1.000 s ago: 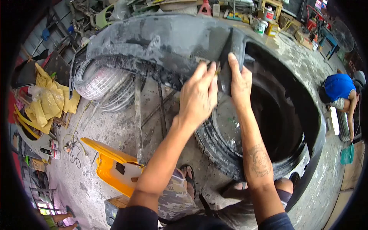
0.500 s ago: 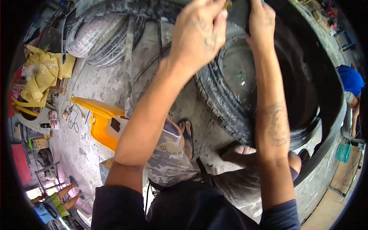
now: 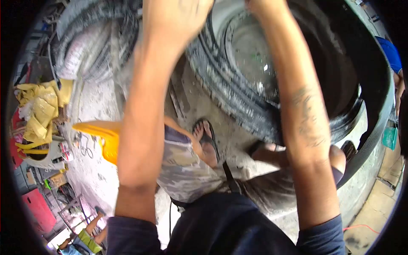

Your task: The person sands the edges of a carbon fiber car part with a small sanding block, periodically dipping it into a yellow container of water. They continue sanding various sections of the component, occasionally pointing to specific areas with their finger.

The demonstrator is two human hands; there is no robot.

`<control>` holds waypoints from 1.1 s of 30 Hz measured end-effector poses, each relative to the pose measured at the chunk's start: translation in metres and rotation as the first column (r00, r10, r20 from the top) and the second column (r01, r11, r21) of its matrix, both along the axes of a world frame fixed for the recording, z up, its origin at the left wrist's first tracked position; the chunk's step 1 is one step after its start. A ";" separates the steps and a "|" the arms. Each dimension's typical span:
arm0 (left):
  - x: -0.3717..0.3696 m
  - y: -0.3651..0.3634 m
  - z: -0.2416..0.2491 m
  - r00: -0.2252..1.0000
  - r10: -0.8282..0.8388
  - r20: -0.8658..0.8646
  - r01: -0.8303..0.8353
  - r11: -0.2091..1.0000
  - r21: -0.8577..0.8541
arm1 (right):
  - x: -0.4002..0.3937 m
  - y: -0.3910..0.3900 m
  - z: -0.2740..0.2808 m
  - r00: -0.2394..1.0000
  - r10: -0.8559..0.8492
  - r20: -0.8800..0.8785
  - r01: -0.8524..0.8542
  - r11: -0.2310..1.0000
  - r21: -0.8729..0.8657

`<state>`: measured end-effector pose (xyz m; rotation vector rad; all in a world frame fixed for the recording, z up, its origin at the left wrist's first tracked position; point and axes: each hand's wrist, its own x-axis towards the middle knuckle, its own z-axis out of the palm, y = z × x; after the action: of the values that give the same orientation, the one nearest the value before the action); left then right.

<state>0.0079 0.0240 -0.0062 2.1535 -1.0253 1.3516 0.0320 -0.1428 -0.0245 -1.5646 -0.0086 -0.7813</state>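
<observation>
Both arms reach up to the top edge of the view. My left hand (image 3: 176,17) is blurred, and its fingers are cut off by the frame, so what it holds is hidden. My right hand (image 3: 264,5) is also mostly beyond the top edge, its fingers out of sight. Between and below the forearms lies a dusty black tire (image 3: 238,104). Wet-looking dark material shows inside its ring. A large black curved panel (image 3: 376,93) rises around the tire on the right.
More tires (image 3: 91,46) lean at the upper left. A yellow-orange plastic part (image 3: 100,129) lies on the floor beside my left forearm. Crumpled yellow sheets (image 3: 40,108) are at far left. A person in blue (image 3: 389,53) is at the right edge, another person (image 3: 87,240) at lower left.
My left hand has moved left and up, partly out of the frame. My right hand has shifted up and left. The whole view has turned slightly.
</observation>
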 end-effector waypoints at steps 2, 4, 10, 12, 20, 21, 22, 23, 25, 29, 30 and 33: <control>-0.037 -0.005 0.029 0.853 -0.139 -0.503 0.068 0.985 -0.156 | -0.010 0.013 0.006 0.989 0.006 0.150 -0.020 0.996 0.089; -0.005 -0.011 0.017 0.877 -0.298 -0.377 0.217 0.945 -0.243 | -0.013 0.015 0.011 0.992 0.128 0.020 -0.129 0.958 0.256; -0.016 -0.005 0.011 0.905 -0.184 -0.384 0.124 0.977 -0.176 | -0.003 0.013 0.004 0.997 0.067 -0.027 -0.059 0.971 0.230; 0.004 -0.018 0.014 0.919 -0.218 -0.329 0.170 0.971 -0.170 | -0.010 0.013 0.009 0.994 0.112 -0.020 -0.102 0.954 0.284; -0.056 0.032 0.013 0.816 -0.169 -0.553 0.078 0.980 -0.184 | -0.007 0.012 0.009 0.980 0.183 -0.084 -0.140 0.918 0.371; -0.058 0.036 0.019 0.855 -0.164 -0.492 0.062 0.974 -0.218 | -0.009 0.011 0.010 0.980 0.180 -0.082 -0.137 0.917 0.373; -0.058 0.037 0.029 0.850 -0.146 -0.506 0.029 0.972 -0.231 | -0.011 0.011 0.010 0.980 0.178 -0.086 -0.135 0.920 0.367; -0.051 0.032 0.030 0.861 -0.148 -0.486 0.034 0.971 -0.236 | -0.012 0.013 0.010 0.979 0.182 -0.089 -0.139 0.924 0.356; -0.026 0.015 0.026 0.861 -0.219 -0.458 0.108 0.960 -0.257 | -0.011 0.016 0.013 0.984 0.174 -0.048 -0.144 0.917 0.373; -0.003 -0.024 0.018 0.901 -0.202 -0.385 0.115 0.965 -0.237 | -0.015 0.013 0.008 0.988 0.137 -0.073 -0.108 0.944 0.313; -0.012 -0.021 0.010 0.898 -0.205 -0.390 0.115 0.964 -0.241 | -0.018 0.012 0.013 0.988 0.135 -0.071 -0.110 0.951 0.288; -0.012 -0.009 0.001 0.883 -0.237 -0.405 0.141 0.957 -0.254 | -0.010 0.012 0.002 0.994 0.048 -0.095 -0.023 0.969 0.248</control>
<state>-0.0043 0.0146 -0.0051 1.9984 -0.8392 0.7988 0.0224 -0.1312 -0.0225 -1.3617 0.1299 -0.6484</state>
